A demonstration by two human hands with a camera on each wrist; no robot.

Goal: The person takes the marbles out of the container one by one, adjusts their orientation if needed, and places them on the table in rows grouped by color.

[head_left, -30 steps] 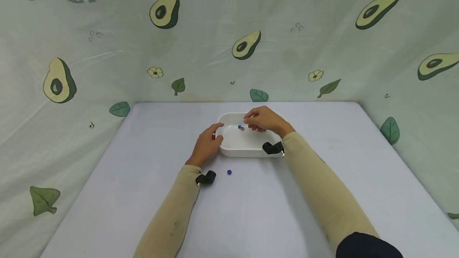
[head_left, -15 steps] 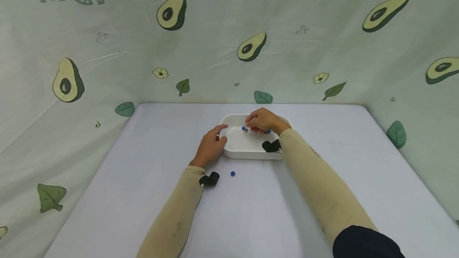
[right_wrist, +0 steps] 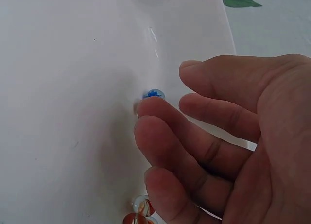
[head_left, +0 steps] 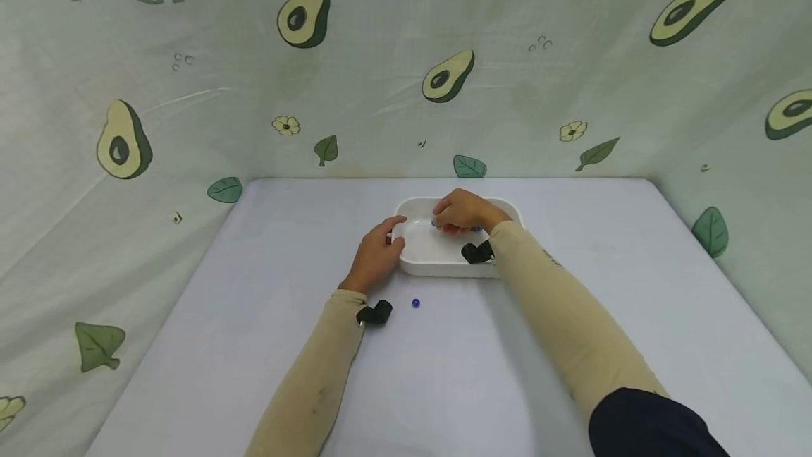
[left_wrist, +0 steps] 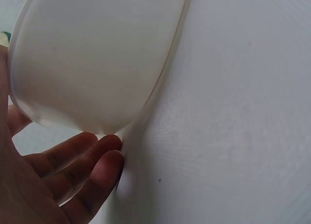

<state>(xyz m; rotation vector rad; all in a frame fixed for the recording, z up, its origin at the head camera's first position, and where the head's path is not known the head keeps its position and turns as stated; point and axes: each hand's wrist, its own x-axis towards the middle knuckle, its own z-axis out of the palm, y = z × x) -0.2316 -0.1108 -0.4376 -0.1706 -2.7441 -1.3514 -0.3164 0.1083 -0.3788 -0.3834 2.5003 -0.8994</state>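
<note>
A white oval-cornered tray (head_left: 438,269) stands on the table with marbles inside. My left hand (head_left: 376,254) holds its left end, the index finger over the rim; in the left wrist view other fingers (left_wrist: 104,178) curl against the outer wall. My right hand (head_left: 462,210) is over the tray's far part, fingers loosely bent and nothing visible between them. A clear-and-blue marble (right_wrist: 156,94) lies just beyond its fingertips, partly covered. Below the fingers, red-and-clear marbles (right_wrist: 134,218) are cut off by the right wrist view's edge.
One blue marble (head_left: 416,303) lies on the white table (head_left: 457,372) in front of the tray. Another blue marble (head_left: 478,229) shows under my right wrist. A curtain (head_left: 361,76) printed with avocados and leaves surrounds the table's back and sides.
My right hand has shifted slightly left over the tray, now partly covering the marbles near its fingertips. My left hand stays on the tray's end. The head view has turned slightly.
</note>
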